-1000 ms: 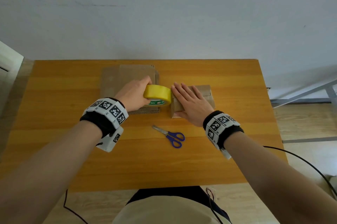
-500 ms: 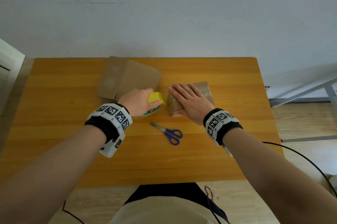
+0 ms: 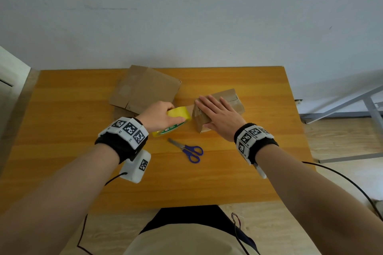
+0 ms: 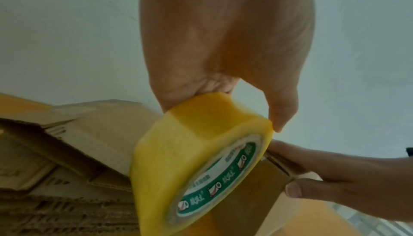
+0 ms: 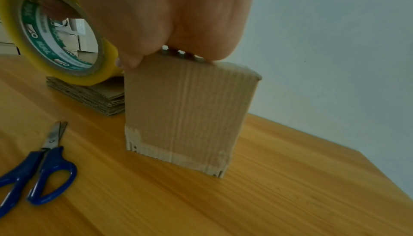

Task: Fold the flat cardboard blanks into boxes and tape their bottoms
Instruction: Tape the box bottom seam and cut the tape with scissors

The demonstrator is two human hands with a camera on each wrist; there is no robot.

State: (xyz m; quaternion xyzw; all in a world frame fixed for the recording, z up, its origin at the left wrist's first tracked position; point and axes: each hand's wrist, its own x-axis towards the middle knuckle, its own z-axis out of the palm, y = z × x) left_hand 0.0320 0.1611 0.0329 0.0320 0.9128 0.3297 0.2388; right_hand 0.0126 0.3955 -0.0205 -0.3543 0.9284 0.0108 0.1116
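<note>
A small folded cardboard box (image 3: pixel 232 99) (image 5: pixel 187 109) stands on the wooden table (image 3: pixel 62 130). My right hand (image 3: pixel 217 115) lies flat on its top with straight fingers, the thumb (image 4: pixel 312 192) down its near side. My left hand (image 3: pixel 159 115) grips a yellow tape roll (image 3: pixel 174 122) (image 4: pixel 201 160) (image 5: pixel 55 45) just left of the box, tilted, with a strip of tape running to the box's left side. Behind it lies a stack of flat cardboard blanks (image 3: pixel 145 88) (image 5: pixel 89 95), its top sheet skewed.
Blue-handled scissors (image 3: pixel 186 149) (image 5: pixel 38 169) lie shut on the table in front of the box. A white wall stands behind the table's far edge. A metal frame (image 3: pixel 352 105) stands on the floor to the right.
My left hand has drawn the tape roll a little away from the box and tilted it. The top blank of the stack has been pushed askew. My right hand stays on the box.
</note>
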